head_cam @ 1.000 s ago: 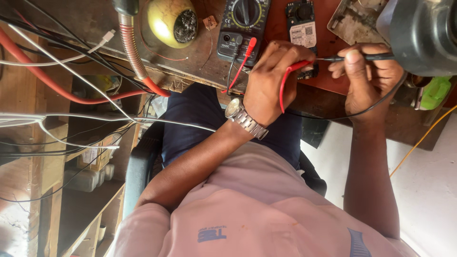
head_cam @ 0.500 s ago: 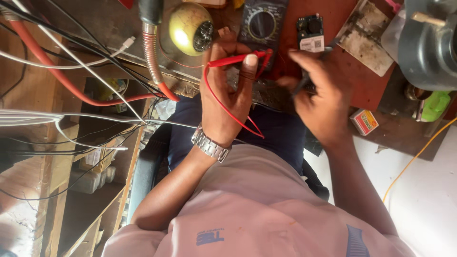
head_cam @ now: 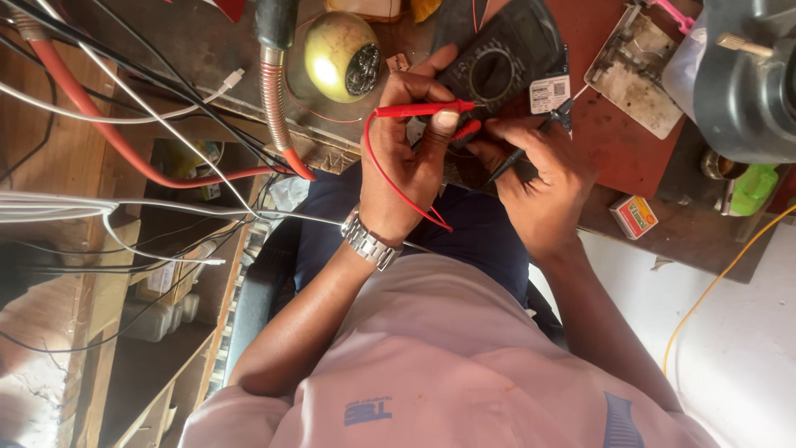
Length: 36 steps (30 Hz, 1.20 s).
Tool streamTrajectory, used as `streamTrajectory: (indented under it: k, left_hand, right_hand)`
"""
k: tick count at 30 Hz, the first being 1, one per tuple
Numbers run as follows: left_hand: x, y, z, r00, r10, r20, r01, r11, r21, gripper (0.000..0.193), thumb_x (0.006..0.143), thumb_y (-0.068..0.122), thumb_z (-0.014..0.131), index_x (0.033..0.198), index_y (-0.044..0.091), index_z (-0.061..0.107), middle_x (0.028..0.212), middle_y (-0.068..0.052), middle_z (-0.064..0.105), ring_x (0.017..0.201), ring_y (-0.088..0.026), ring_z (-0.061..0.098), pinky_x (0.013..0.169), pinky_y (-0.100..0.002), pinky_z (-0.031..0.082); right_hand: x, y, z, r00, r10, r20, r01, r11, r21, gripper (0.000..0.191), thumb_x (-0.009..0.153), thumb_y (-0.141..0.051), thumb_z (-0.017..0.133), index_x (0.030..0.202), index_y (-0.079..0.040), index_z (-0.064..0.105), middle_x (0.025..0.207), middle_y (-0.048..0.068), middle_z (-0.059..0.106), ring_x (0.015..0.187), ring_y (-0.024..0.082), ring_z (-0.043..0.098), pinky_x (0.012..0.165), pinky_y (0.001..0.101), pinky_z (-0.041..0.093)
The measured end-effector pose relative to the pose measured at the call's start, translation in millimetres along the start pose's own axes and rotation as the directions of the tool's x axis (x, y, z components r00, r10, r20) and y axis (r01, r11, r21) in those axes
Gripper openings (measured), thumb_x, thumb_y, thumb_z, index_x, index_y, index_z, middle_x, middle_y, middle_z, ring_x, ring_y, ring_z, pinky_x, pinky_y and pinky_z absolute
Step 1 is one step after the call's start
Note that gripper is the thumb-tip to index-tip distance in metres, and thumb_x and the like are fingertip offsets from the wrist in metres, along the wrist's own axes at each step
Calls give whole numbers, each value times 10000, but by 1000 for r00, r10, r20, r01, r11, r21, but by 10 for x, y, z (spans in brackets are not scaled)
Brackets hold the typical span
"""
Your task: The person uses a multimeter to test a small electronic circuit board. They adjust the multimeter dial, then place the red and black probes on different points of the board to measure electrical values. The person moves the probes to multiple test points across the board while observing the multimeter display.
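My left hand (head_cam: 410,170), with a metal watch on its wrist, pinches a red test probe (head_cam: 419,109) lying crosswise, tip pointing right. The probe's red lead (head_cam: 390,187) loops down below the palm. My right hand (head_cam: 543,178) grips a thin black probe (head_cam: 531,148) angled up to the right. Both hands meet just under a dark multimeter (head_cam: 497,62) with a round dial, which rests on the red-brown bench (head_cam: 618,153). My left fingertips touch the meter's lower edge.
A gold round part (head_cam: 342,56) sits left of the meter. A worn metal plate (head_cam: 634,70) and a grey machine housing (head_cam: 746,75) are at right. A small box (head_cam: 634,216) lies near the bench edge, where a green object (head_cam: 753,189) also sits. Cables and a red hose (head_cam: 124,145) cross the left.
My hands have come closer together under the multimeter. The red probe has turned crosswise in my left hand, and the black probe now shows in my right hand.
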<state>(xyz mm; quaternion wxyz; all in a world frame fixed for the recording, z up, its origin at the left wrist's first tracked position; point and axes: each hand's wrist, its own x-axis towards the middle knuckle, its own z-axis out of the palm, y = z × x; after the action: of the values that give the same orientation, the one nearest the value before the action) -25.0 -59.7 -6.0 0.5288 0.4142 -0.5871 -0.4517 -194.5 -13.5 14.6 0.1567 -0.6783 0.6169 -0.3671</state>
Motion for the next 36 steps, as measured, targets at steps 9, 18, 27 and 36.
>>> streamTrajectory:
  k: [9, 18, 27, 36]
  left_hand:
    - [-62, -191, 63, 986, -169, -12, 147, 891, -429, 171, 1122, 148, 627, 1176, 24, 522, 1585, -234, 457, 1288, -147, 584, 1099, -290, 512]
    - [-28, -91, 26, 994, -109, 9, 100, 866, -490, 161, 1147, 114, 628, 1202, 22, 508, 1543, -205, 519, 1309, -139, 582, 1136, -289, 504]
    - [-1, 92, 27, 999, -28, 16, 32, 845, -534, 209, 1141, 184, 646, 1178, 35, 505, 1310, -175, 675, 1387, -227, 498, 1195, -340, 418]
    - [-113, 84, 19, 997, 4, 82, 46, 806, -590, 185, 1178, 170, 572, 1211, 58, 429, 1324, -170, 634, 1395, -247, 499, 1163, -361, 458]
  right_hand:
    - [108, 57, 3, 1000, 17, 4, -17, 994, 105, 317, 991, 23, 828, 1282, -15, 709, 1235, 125, 747, 1132, 178, 727, 1000, 301, 580]
    - [104, 104, 68, 969, 232, 85, -237, 781, 577, 440, 1051, -25, 789, 1434, 9, 576, 1257, 108, 706, 1148, 155, 706, 1031, 274, 591]
    - [171, 110, 45, 974, 206, 89, -196, 583, 788, 541, 1018, 46, 856, 1432, -4, 512, 1327, 81, 619, 1191, 150, 621, 1093, 287, 570]
    - [300, -29, -63, 953, 298, 54, -238, 631, 739, 693, 868, 28, 891, 1429, -8, 486, 1290, 68, 583, 1123, 134, 609, 1038, 270, 565]
